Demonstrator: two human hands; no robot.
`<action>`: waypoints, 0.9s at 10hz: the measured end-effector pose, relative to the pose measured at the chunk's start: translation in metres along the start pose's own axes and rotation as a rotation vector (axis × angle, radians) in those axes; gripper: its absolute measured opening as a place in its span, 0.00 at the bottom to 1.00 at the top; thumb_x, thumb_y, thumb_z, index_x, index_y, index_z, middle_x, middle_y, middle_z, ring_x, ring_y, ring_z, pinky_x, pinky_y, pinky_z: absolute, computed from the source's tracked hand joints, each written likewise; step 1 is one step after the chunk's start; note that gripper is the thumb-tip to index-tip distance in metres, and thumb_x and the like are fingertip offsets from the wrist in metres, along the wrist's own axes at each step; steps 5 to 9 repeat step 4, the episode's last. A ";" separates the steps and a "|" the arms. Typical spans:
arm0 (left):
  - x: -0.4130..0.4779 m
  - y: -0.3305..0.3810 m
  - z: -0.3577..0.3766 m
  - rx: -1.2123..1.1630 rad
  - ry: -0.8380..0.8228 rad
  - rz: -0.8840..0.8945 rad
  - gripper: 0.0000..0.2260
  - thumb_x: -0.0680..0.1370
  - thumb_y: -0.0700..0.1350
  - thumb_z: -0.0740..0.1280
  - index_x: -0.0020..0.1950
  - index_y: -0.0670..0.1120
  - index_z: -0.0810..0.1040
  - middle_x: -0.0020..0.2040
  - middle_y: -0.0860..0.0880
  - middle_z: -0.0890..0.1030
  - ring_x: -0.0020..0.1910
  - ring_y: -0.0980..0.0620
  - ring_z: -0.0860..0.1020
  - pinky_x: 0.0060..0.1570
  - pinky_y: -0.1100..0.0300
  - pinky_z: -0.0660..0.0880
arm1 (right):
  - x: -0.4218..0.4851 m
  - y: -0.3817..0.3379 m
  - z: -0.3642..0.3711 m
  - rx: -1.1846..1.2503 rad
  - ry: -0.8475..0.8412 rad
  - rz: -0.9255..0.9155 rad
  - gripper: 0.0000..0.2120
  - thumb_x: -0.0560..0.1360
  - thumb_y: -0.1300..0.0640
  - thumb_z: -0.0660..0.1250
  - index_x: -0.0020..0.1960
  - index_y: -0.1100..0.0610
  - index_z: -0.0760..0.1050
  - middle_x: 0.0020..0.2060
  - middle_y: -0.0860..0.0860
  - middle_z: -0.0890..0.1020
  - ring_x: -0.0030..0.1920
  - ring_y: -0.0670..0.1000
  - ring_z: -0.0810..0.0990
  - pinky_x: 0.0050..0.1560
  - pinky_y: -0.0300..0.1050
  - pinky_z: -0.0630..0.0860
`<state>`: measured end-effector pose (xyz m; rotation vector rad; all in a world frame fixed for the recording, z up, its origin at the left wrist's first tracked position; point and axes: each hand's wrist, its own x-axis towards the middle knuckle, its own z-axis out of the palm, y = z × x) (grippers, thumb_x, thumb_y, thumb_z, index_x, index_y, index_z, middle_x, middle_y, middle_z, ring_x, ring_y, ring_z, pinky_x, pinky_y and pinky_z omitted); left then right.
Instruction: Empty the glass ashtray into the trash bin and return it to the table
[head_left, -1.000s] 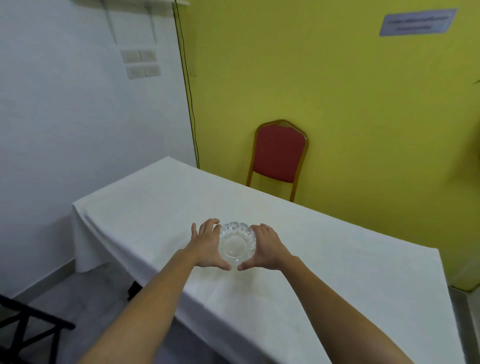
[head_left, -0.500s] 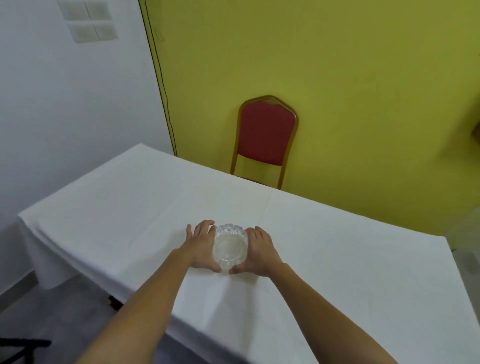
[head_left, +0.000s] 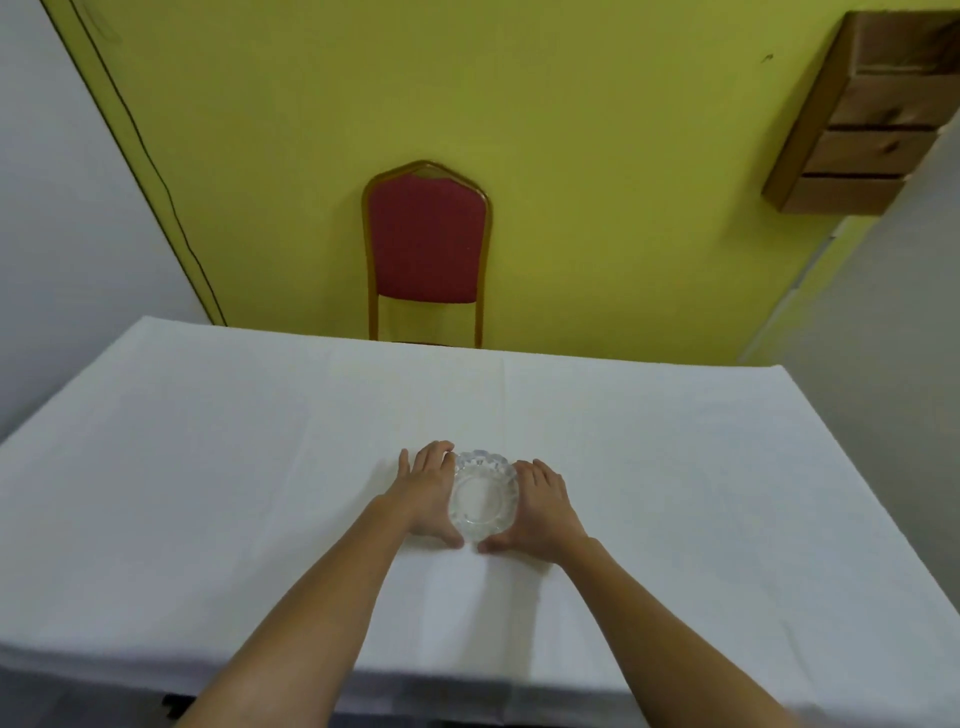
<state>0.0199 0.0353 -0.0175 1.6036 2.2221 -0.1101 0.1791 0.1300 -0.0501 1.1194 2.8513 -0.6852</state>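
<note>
A round clear glass ashtray (head_left: 483, 499) with a scalloped rim rests on the white-clothed table (head_left: 208, 467), near its middle. It looks empty inside. My left hand (head_left: 426, 488) cups its left side and my right hand (head_left: 543, 506) cups its right side, thumbs near each other at the front. Both hands touch the glass and the cloth. No trash bin is in view.
A red padded chair (head_left: 426, 244) with a gold frame stands behind the table against the yellow wall. A wooden drawer unit (head_left: 862, 119) hangs at the upper right. A dark cable (head_left: 156, 171) runs down the wall corner at left.
The view has swung to the right and squared up to the table, so the chair now sits straight ahead. My hands stay cupped around the ashtray on the cloth.
</note>
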 end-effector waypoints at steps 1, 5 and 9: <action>-0.001 -0.003 -0.001 0.016 -0.067 -0.005 0.58 0.63 0.63 0.75 0.79 0.40 0.45 0.80 0.43 0.44 0.79 0.43 0.41 0.75 0.39 0.40 | -0.006 -0.008 -0.003 0.011 -0.039 0.084 0.58 0.54 0.31 0.76 0.73 0.57 0.57 0.71 0.51 0.66 0.74 0.56 0.59 0.74 0.55 0.56; -0.017 -0.003 -0.001 -0.007 -0.142 -0.033 0.54 0.71 0.69 0.64 0.78 0.43 0.33 0.79 0.41 0.36 0.78 0.44 0.36 0.74 0.40 0.36 | -0.011 -0.014 -0.040 -0.024 -0.290 0.146 0.50 0.73 0.45 0.69 0.78 0.61 0.39 0.79 0.55 0.44 0.79 0.56 0.41 0.76 0.63 0.47; -0.017 -0.003 -0.001 -0.007 -0.142 -0.033 0.54 0.71 0.69 0.64 0.78 0.43 0.33 0.79 0.41 0.36 0.78 0.44 0.36 0.74 0.40 0.36 | -0.011 -0.014 -0.040 -0.024 -0.290 0.146 0.50 0.73 0.45 0.69 0.78 0.61 0.39 0.79 0.55 0.44 0.79 0.56 0.41 0.76 0.63 0.47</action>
